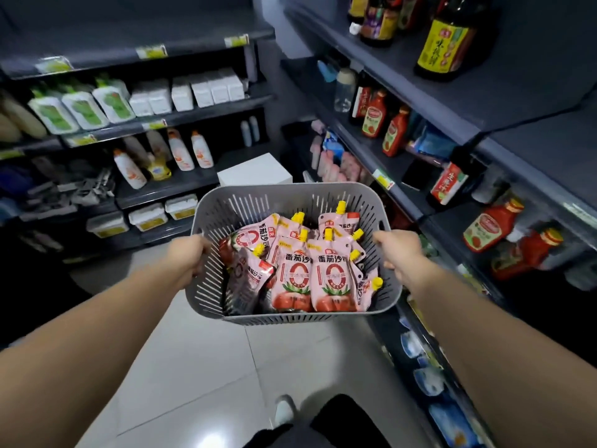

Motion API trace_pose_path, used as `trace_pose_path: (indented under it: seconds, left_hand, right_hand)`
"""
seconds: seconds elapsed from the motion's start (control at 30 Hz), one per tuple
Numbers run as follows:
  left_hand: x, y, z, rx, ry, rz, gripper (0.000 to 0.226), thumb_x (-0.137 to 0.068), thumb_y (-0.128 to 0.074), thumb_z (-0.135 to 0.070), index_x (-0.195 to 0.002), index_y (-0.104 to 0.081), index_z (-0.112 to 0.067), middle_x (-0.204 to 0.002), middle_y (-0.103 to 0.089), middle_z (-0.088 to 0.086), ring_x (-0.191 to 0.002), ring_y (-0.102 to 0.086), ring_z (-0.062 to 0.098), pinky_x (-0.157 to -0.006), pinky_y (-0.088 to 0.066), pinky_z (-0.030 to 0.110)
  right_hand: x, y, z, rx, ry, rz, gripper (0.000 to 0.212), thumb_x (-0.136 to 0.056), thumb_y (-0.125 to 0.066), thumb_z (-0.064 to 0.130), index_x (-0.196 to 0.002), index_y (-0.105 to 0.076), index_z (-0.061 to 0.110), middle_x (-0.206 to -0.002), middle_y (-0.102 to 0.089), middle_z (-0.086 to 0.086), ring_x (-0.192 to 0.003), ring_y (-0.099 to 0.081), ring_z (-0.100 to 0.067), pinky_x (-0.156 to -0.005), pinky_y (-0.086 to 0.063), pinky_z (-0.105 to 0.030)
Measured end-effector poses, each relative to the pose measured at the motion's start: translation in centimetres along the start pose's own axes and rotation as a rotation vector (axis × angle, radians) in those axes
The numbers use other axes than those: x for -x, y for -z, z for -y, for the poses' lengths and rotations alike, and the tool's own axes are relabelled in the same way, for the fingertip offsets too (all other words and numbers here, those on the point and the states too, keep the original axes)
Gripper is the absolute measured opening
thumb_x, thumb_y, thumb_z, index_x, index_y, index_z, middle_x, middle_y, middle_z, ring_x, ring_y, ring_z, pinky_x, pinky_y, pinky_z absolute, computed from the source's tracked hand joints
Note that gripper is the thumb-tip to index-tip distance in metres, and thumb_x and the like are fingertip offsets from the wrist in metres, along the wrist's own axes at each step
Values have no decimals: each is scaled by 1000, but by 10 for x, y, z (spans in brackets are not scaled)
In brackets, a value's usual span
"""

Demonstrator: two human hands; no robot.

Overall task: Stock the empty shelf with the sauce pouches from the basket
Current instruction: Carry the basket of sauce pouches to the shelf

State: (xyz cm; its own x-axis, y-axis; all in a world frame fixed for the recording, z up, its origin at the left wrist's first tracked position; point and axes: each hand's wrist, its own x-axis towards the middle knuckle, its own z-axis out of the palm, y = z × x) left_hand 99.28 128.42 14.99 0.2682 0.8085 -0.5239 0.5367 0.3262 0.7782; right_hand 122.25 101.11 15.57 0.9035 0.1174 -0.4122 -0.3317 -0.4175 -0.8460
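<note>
As they crowd basket (258, 197), pouches (332, 279) look pink, yellow-capped.

A grey slotted basket (292, 198) is held above the tiled floor (206, 357). The left hand (189, 257) grips its left rim and the right hand (395, 250) grips its right rim. Pink sauce pouches (332, 279) with yellow caps lie heaped inside, two of them face-up against the near wall and the others piled behind. Red ketchup bottles (374, 116) stand on the shelves to the right. A white box (255, 173) sits just beyond the basket's far rim.
</note>
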Motion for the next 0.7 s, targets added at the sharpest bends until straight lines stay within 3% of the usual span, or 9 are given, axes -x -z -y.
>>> trace_pose_path:
  seconds: [0.13, 0.27, 0.4, 0.5, 0.63, 0.7]
  left_hand:
    - [-42, 4, -27, 1, 18, -37, 18, -79, -52, 0, -70, -42, -12, -60, -33, 9, -42, -21, 17, -50, -16, 26]
    - [-79, -2, -52, 35, 42, -69, 26, -77, -50, 3, -62, -37, -13, -54, -29, 6, -43, -20, 17, -47, -17, 25]
    - [-118, -19, -76, 77, 98, -130, 33, -77, -48, 7, -58, -32, -15, -36, -24, 0, -40, -18, 13, -41, -17, 19]
    - [-146, -36, -91, 103, 140, -162, 36, -82, -48, 6, -59, -31, -16, -41, -24, 1, -39, -18, 13, -40, -16, 21]
    - [-180, -56, -119, 128, 195, -200, 37, -84, -49, 4, -59, -32, -17, -29, -26, -4, -24, -20, 11, -36, -18, 18]
    - [-199, -64, -134, 165, 201, -240, 39, -83, -50, 5, -59, -30, -18, -32, -27, -2, -27, -23, 12, -34, -19, 18]
  right_hand:
    - [-37, -34, 36, 25, 30, 36, 39, -78, -64, 5, -53, -37, 16, -51, -31, -2, -37, -25, -14, -33, -17, -18]
    - [-79, -66, 62, 48, 28, 85, 31, -80, -65, 6, -54, -51, 13, -48, -39, -3, -36, -30, -14, -34, -20, -18]
    - [-139, -105, 87, 100, 28, 133, 29, -80, -65, 7, -55, -52, 12, -48, -42, -5, -36, -31, -15, -31, -21, -18]
    - [-189, -135, 110, 132, 46, 181, 27, -81, -66, 8, -58, -54, 11, -54, -46, -7, -38, -35, -17, -28, -21, -17]
    - [-246, -170, 144, 198, 57, 245, 20, -79, -69, 16, -63, -57, 15, -71, -53, -11, -54, -45, -21, -43, -30, -26]
    - [-275, -185, 164, 227, 74, 265, 12, -74, -69, 21, -67, -62, 15, -74, -59, -12, -66, -50, -24, -50, -32, -30]
